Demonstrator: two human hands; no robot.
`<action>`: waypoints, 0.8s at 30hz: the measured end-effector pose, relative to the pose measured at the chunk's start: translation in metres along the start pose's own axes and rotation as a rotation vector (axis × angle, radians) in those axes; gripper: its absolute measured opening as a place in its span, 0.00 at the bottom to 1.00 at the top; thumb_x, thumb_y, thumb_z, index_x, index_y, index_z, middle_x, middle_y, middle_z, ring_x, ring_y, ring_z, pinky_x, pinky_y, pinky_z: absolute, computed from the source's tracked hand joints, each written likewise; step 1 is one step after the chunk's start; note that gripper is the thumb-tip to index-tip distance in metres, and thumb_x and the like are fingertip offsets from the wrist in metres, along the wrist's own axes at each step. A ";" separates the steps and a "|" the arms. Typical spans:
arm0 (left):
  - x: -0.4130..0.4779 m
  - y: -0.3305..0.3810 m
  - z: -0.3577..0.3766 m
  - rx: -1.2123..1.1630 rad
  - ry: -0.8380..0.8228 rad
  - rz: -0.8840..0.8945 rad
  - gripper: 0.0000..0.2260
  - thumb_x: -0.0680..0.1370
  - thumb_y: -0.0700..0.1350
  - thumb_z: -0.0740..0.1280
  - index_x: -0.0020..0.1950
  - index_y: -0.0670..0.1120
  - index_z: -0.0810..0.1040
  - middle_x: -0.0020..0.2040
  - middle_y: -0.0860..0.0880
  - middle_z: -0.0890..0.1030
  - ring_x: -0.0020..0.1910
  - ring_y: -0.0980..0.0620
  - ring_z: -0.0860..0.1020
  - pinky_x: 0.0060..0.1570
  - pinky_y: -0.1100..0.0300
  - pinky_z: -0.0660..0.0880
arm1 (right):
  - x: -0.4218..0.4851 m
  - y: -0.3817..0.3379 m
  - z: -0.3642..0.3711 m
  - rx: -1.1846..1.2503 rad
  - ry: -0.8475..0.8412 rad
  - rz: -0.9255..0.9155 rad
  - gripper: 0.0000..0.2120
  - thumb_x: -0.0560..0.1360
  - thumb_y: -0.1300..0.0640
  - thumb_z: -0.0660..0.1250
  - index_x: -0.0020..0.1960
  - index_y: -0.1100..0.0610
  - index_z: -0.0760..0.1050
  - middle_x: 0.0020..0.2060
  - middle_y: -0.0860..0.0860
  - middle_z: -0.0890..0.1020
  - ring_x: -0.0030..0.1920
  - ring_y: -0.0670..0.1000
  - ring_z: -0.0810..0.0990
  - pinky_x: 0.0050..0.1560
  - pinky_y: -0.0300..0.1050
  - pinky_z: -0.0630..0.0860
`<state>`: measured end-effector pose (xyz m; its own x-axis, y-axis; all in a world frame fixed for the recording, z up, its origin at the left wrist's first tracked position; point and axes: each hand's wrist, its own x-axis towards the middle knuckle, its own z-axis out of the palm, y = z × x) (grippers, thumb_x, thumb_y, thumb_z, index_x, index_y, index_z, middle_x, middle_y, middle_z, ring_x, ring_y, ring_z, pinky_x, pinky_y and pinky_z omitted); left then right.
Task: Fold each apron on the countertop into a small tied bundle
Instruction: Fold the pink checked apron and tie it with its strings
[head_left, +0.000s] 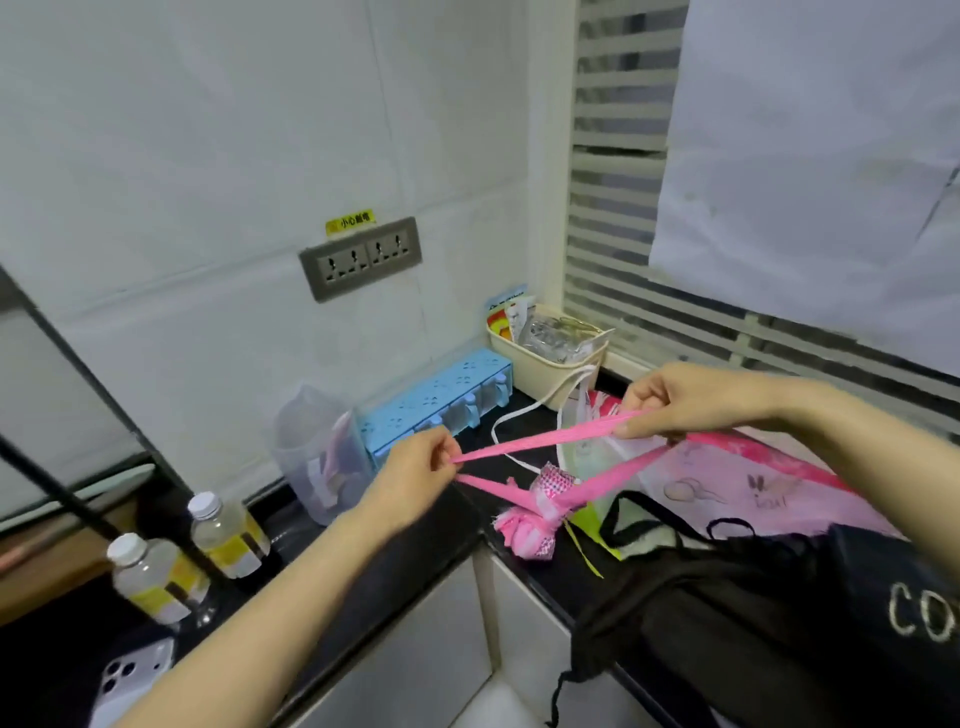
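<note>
Pulling the pink strap (530, 444) taut across mid-frame, left hand (418, 470) and right hand (691, 400) each have fingers (640, 429) clamped on it, seemingly to cinch the rolled apron bundle (532, 519) lying on the counter (415, 561) just below centre.

Soft, even indoor light with a cool greenish cast fills the scene; the white wall (208, 156) is bright and flat, with no hard shadows. The black desk (447, 540) carries a dull sheen near the bottles (228, 535). The black apron (779, 623) loses detail in darkness. The window slats (613, 218) bow with wide-angle distortion. The pink strap (545, 439) and the phone (135, 670) look soft, slightly smeared
</note>
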<state>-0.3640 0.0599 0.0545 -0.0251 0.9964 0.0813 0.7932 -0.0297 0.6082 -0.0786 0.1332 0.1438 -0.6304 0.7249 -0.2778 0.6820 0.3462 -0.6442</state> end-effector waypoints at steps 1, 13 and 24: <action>0.009 -0.003 -0.009 0.048 0.011 0.021 0.14 0.73 0.35 0.66 0.34 0.53 0.70 0.36 0.53 0.75 0.38 0.53 0.73 0.43 0.60 0.70 | 0.008 -0.009 -0.006 -0.032 -0.007 -0.009 0.13 0.74 0.53 0.70 0.35 0.57 0.72 0.24 0.46 0.71 0.24 0.42 0.68 0.28 0.32 0.68; 0.130 0.025 -0.139 0.608 0.135 0.223 0.15 0.81 0.55 0.54 0.52 0.47 0.74 0.53 0.47 0.75 0.57 0.48 0.71 0.54 0.55 0.64 | 0.107 -0.138 -0.110 0.417 0.257 -0.278 0.13 0.77 0.53 0.63 0.35 0.55 0.71 0.23 0.44 0.73 0.26 0.42 0.74 0.42 0.37 0.78; 0.197 0.045 -0.327 0.918 0.607 0.150 0.17 0.80 0.45 0.59 0.69 0.48 0.66 0.67 0.48 0.69 0.66 0.48 0.67 0.63 0.54 0.60 | 0.178 -0.255 -0.200 0.418 0.433 -0.592 0.14 0.82 0.67 0.51 0.53 0.62 0.75 0.42 0.51 0.81 0.29 0.42 0.81 0.36 0.35 0.79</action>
<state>-0.5318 0.2290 0.3562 0.0145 0.7755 0.6312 0.9562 0.1738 -0.2355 -0.2907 0.2932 0.4011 -0.5849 0.6867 0.4318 0.0362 0.5539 -0.8318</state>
